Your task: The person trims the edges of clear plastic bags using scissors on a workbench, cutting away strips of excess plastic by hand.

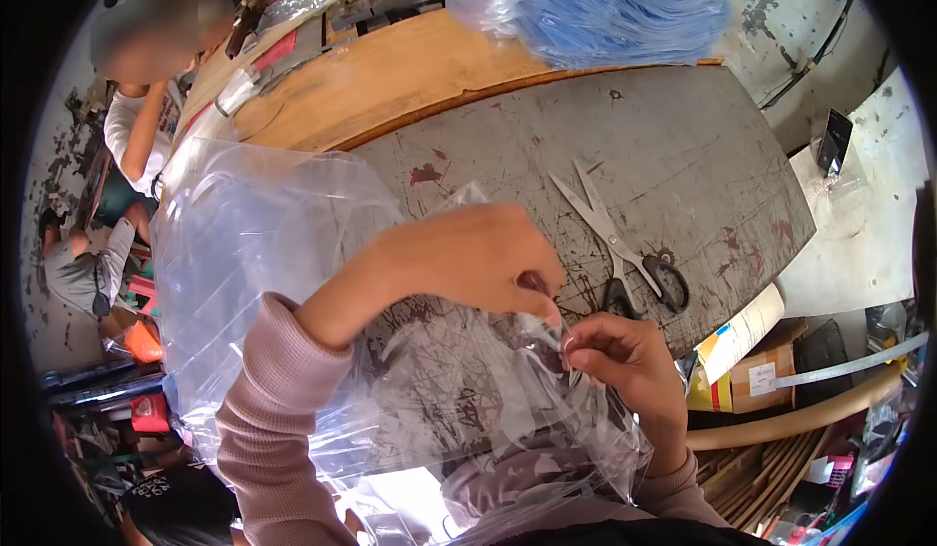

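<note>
The right hand [630, 361] has its thumb and fingertips pinched together on a gathered edge of clear plastic film [547, 400], just beside the left hand [473, 258], whose fingers are curled in, thumb and forefinger closed on the same gathered part. The film hangs crumpled below both hands, over the near edge of the scratched grey tabletop [683, 136] and the person's lap. Just beyond the right hand lie black-handled scissors [613, 240], blades parted and pointing away. Left of the left forearm spreads a wide clear plastic sheet [264, 224]; whether it joins the film, I cannot tell. Farther out are a wooden board [420, 68], a heap of bluish plastic sleeves [625, 9] and, at the far left, another person [137, 146], seated
</note>
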Action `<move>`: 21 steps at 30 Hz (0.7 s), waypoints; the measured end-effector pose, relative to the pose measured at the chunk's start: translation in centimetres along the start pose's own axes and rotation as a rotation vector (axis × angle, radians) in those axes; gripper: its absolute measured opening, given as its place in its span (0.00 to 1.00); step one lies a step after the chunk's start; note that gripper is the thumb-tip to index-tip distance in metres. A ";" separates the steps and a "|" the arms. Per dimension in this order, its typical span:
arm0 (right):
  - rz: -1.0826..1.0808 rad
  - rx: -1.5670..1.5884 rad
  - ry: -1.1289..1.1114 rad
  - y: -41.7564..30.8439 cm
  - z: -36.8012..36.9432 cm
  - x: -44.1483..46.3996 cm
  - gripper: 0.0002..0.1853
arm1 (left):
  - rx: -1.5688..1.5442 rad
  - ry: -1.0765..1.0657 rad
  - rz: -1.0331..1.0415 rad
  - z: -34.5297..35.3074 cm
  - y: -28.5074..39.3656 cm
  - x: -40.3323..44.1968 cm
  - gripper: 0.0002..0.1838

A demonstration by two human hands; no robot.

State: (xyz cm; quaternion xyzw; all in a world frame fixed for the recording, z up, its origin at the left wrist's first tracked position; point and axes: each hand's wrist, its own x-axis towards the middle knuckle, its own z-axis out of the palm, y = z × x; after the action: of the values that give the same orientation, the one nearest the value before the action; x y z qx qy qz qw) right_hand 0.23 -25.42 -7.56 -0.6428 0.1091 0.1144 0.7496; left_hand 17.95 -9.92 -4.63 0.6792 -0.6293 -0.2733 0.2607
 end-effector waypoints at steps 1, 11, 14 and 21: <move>0.017 0.039 -0.031 0.0 -0.1 0.0 0.07 | -0.006 0.004 -0.005 0.0 -0.3 0.2 0.13; -0.117 -0.233 0.144 -0.2 1.3 0.9 0.03 | -0.124 -0.011 0.028 1.5 -1.6 0.5 0.16; -0.127 -0.039 0.110 -0.2 1.3 1.4 0.02 | -0.161 0.043 0.034 1.5 -1.3 0.0 0.14; -0.162 -0.105 0.087 -1.1 0.8 1.0 0.03 | -0.260 0.190 0.162 1.9 -1.4 0.4 0.11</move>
State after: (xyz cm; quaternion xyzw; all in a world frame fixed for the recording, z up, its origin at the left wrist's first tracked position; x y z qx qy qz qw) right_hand 1.51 -24.80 -6.71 -0.6923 0.0832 0.0309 0.7161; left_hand 17.61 -10.21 -7.02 0.6096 -0.6139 -0.2651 0.4258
